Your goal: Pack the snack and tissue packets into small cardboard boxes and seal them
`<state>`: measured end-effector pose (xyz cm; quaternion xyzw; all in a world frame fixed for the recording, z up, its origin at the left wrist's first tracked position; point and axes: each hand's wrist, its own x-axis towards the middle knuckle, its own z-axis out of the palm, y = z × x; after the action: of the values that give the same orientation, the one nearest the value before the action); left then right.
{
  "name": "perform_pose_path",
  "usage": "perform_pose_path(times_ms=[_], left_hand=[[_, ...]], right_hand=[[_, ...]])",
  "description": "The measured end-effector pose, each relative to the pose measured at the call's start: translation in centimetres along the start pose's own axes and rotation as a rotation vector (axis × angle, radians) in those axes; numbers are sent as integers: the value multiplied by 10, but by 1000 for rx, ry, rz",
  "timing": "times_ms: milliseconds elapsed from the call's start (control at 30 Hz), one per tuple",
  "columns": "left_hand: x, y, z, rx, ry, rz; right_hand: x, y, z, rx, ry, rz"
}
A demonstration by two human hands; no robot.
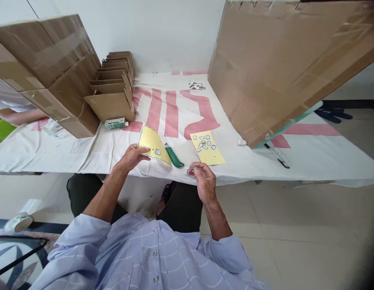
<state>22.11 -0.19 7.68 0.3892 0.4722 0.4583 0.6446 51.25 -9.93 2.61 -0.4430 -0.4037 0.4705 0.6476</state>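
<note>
My left hand [131, 157] pinches the lower left edge of a yellow sheet of paper [153, 141], thumb on top. The sheet bows upward and has a wavy blue outline and a small pale square near its lower edge. My right hand [203, 177] is closed at the fingertips on a small paper piece [190, 169] with a dark outline, partly hidden by the fingers. Between the hands lies a green-handled cutter [174, 156]. Just beyond my right hand, a second yellow sheet [216, 158] lies flat, bearing several small white, blue-edged squares.
Cardboard boxes [44, 68] stand at the left, beside a cardboard divider rack [108, 104] and a small green carton [116, 123]. A large cardboard panel [283, 60] leans at the right. Another person's arm [20, 117] shows at far left. A patterned card [197, 85] lies at the back.
</note>
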Motion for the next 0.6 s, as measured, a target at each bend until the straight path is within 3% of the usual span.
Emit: perform_pose_path(times_ms=[267,500,600], left_hand=[[-4,-33,-31,205,145,-120],[-12,-39,-53,322,263,-61],[-21,-43,-60,411,334,35]], right_hand=[[8,-2,23,-33,-90,56],[26,-5,66,-162,-294,74],[33,1,86,-215,-360,85]])
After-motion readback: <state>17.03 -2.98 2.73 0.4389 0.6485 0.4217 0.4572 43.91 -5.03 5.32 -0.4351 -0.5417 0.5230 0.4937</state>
